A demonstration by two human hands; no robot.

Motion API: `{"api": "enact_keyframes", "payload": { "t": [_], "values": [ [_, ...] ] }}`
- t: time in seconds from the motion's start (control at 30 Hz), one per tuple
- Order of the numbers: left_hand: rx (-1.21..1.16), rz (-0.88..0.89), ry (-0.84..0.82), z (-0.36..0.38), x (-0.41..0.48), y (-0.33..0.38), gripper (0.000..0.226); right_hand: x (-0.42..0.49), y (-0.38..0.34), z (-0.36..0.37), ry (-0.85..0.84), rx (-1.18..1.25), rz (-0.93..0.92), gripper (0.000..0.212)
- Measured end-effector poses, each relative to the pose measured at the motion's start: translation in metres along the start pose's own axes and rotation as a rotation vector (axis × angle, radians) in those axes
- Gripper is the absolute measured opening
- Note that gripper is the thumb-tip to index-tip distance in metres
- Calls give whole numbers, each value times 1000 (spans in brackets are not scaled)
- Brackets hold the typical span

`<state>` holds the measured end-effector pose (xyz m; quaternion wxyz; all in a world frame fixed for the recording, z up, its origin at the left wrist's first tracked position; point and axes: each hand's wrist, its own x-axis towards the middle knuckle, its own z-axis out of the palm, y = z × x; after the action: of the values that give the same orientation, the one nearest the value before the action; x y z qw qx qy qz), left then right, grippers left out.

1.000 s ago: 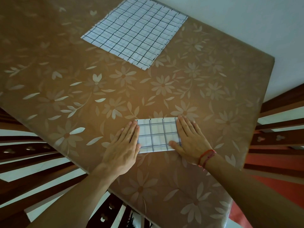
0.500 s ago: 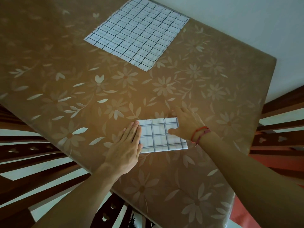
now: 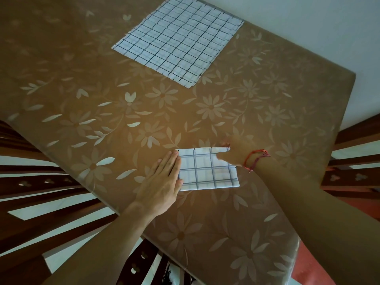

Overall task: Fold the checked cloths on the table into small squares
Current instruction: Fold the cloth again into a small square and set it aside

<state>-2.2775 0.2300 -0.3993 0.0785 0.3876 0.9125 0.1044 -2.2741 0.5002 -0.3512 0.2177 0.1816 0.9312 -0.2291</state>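
Step in hand: the small folded white cloth with dark blue checks (image 3: 207, 169) looks finished or nearly so; it lies as a compact near-square close to the near edge of the desk (image 3: 267, 124), which wears a brown covering printed with pale flowers.
Left hand: the left hand (image 3: 162, 183) lies flat, palm down, fingers together and straight, its fingertips resting along the left edge of the folded cloth. It closes on nothing; it presses or steadies.
Right hand: the right hand (image 3: 236, 153), with a red thread bracelet (image 3: 256, 160) at the wrist, sits at the far right corner of the folded cloth, thumb laid on the top surface.
Grip, right: the fingers are largely hidden behind the palm, so I cannot tell whether the grip pinches that corner or merely touches it.
Remaining work: a larger flat white cloth with dark checks (image 3: 176, 41) lies spread open at the far side of the desk, well apart from both hands, unfolded.
Next move, as I judge it: release the small square where it lies, or set it aside, then reach across for the open cloth and draw it nearer before making its first fold.
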Motion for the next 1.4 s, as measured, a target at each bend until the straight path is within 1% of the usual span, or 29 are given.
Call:
{"api": "enact_keyframes", "payload": {
  "t": [0.1, 0.23, 0.3, 0.37, 0.43, 0.5, 0.57, 0.63, 0.73, 0.77, 0.83, 0.87, 0.9, 0.97, 1.03, 1.07, 1.13, 1.2, 1.27, 1.33, 1.4],
  "values": [
    [-111, -15, -8, 0, 3, 2, 63, 0, 8, 1, 26, 59, 6, 17],
    [-335, -91, 65, -5, 3, 3, 68, -13, 15, -1, 94, 270, 46, 26],
    [-378, -111, 79, -8, 2, 4, 66, -26, 16, -1, 125, 435, 98, 14],
    [-378, -100, 103, -8, 0, 7, 63, -40, 20, 3, 160, 612, 165, 11],
    [-375, -61, 144, -7, -3, 11, 59, -56, 23, 10, 162, 814, 286, 5],
    [-338, 5, 152, -7, -6, 18, 62, -70, 25, 21, 147, 1004, 421, 9],
    [-273, 70, 141, -7, -10, 28, 68, -81, 24, 34, 152, 1172, 517, 10],
    [-215, 129, 128, -8, -14, 39, 74, -91, 20, 46, 126, 1322, 581, 12],
    [-189, 181, 140, -5, -19, 53, 78, -103, 14, 59, 59, 1462, 621, 12],
    [-182, 183, 151, -3, -21, 55, 77, -107, 12, 63, 36, 1494, 624, 17],
    [-167, 166, 168, 1, -24, 57, 72, -114, 9, 70, 7, 1511, 622, 40],
    [-155, 155, 177, 2, -25, 56, 68, -116, 9, 72, -6, 1509, 615, 49],
    [-143, 147, 187, 2, -26, 56, 64, -119, 9, 74, -24, 1502, 610, 51],
    [-136, 144, 191, 2, -28, 55, 57, -125, 8, 72, -64, 1437, 582, 40],
    [-140, 146, 193, 3, -31, 54, 51, -133, 7, 68, -85, 1288, 498, 25],
    [-151, 140, 196, 3, -33, 54, 48, -136, 8, 67, -62, 1204, 451, 19],
    [-183, 116, 200, 4, -37, 53, 46, -141, 13, 70, 71, 1025, 376, 14],
    [-189, 97, 199, 4, -41, 53, 46, -147, 18, 76, 276, 814, 297, 13],
    [-182, 93, 190, 3, -45, 53, 45, -152, 24, 83, 465, 537, 132, 27],
    [-197, 82, 192, 0, -47, 53, 41, -156, 29, 90, 530, 286, -95, 37],
    [-218, 61, 196, -1, -48, 54, 40, -156, 32, 94, 474, 137, -254, 42]
  ]
}}
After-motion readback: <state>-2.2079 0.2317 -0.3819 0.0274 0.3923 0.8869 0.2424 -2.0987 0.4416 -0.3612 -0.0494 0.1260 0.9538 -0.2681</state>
